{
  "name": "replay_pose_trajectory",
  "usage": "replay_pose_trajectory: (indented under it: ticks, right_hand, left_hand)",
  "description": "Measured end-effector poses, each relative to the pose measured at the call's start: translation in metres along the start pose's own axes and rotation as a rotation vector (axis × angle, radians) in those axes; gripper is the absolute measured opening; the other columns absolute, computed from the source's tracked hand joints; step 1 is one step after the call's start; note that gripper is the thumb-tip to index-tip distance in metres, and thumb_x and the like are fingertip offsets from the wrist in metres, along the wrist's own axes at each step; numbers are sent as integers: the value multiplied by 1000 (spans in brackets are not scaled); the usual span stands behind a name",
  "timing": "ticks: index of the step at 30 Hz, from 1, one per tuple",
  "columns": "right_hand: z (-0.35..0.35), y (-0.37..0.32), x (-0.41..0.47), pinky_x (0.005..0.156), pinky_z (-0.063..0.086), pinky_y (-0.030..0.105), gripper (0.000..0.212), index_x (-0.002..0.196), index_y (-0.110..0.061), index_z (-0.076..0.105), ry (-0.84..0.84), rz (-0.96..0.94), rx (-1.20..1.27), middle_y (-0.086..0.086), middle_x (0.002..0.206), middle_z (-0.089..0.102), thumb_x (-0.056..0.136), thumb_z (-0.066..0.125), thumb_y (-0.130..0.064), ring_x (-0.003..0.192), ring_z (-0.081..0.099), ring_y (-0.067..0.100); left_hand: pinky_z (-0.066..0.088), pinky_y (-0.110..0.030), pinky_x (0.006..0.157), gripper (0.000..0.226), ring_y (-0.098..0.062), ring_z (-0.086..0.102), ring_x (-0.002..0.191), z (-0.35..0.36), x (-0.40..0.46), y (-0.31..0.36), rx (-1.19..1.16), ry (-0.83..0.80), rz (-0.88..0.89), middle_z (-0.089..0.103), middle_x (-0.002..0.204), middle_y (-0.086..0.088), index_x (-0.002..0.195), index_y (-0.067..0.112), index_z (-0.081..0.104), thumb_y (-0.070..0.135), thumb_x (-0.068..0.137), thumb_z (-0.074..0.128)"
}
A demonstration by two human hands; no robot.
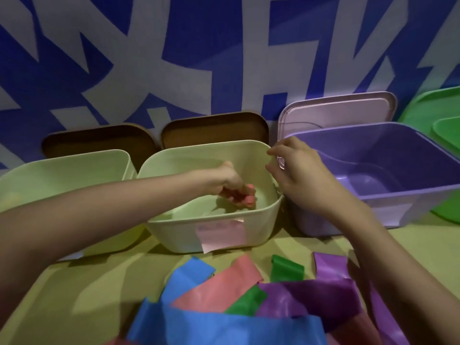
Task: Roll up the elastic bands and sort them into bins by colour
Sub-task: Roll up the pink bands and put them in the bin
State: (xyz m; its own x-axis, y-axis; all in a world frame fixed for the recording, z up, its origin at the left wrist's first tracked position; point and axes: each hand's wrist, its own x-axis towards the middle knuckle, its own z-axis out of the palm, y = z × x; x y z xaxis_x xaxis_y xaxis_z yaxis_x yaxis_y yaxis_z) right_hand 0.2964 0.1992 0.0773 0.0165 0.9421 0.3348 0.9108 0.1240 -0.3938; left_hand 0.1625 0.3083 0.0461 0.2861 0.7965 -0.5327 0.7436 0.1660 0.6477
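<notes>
My left hand (230, 181) reaches down inside the middle pale green bin (270, 215) and is shut on a rolled pink band (249, 197) just above the bin floor. A pink label (220, 235) is stuck on that bin's front wall. My right hand (298, 180) hovers over the gap between the middle bin and the purple bin (388, 200), fingers apart and holding nothing. A loose heap of flat bands lies on the table in front: blue (211, 324), pink (221, 285), green (286, 271) and purple (311, 297).
Another pale green bin (64, 170) stands at the left. A green bin (448, 135) shows at the far right edge. Two brown lids (214, 130) and a pink lid (336, 113) lean against the blue-and-white wall behind the bins.
</notes>
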Motion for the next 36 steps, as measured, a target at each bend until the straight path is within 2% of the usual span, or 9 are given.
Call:
replay_pose_trajectory:
  ticks: [6,13,17,20,24,28,32,34,36]
  right_hand:
    - [0,0,-2,94,41,45,35,124,-5,60,9,-7,-5,11,122,53,93,58,-22,109,52,33]
    - [-4,-5,-1,98,38,42,38,129,-7,55,-27,20,-17,9,128,49,95,55,-24,117,47,30]
    - [-19,-19,-8,100,37,45,39,131,-7,53,-46,32,-51,11,131,49,96,53,-24,120,45,32]
    - [-32,-36,-22,99,38,46,37,128,-6,54,14,17,-38,13,129,49,96,55,-24,119,46,33]
    - [-42,-62,-56,99,39,37,32,125,-7,56,165,-77,92,12,128,49,95,57,-19,122,45,27]
    - [-38,-77,-103,83,32,17,27,118,-4,60,248,-148,176,12,112,52,91,60,-12,99,53,21]
    - [-28,-76,-158,77,39,17,22,110,-6,64,143,-140,249,1,101,51,89,64,-9,84,53,9]
    - [-23,-68,-188,75,41,15,18,102,-8,67,52,-134,259,3,97,56,85,68,-5,81,56,12]
    - [-19,-58,-217,79,49,25,21,97,-15,68,-78,-91,273,4,96,63,80,72,-3,85,60,17]
  left_hand:
    - [56,-29,45,23,-18,61,41,14,7,-1,-97,-131,-10,65,57,-13,98,-8,60,1,81,72]
    - [47,-20,36,26,-9,55,32,22,5,4,113,-46,50,59,44,-1,73,8,53,15,80,76]
    - [53,-29,59,32,-19,62,61,-5,-25,13,195,-112,-25,66,73,-10,81,3,60,34,88,67]
    - [52,-30,67,27,-19,63,72,-26,-51,9,157,-93,-19,66,85,-9,97,4,60,31,95,57]
    - [58,-32,71,19,-20,69,79,-47,-99,-3,-81,52,154,69,95,-12,106,1,60,17,96,54]
    - [57,-28,65,19,-16,69,72,-50,-154,-23,-140,277,432,71,93,-12,106,0,63,14,94,58]
    - [49,-25,54,11,-5,61,52,-26,-201,-64,-144,360,633,68,73,-6,83,12,62,9,93,57]
    - [47,-26,55,15,-3,59,52,-7,-218,-93,-76,314,669,67,72,-5,80,15,61,7,92,57]
    - [47,-21,58,12,-4,60,58,17,-237,-124,34,261,683,68,73,-3,82,13,63,7,92,58]
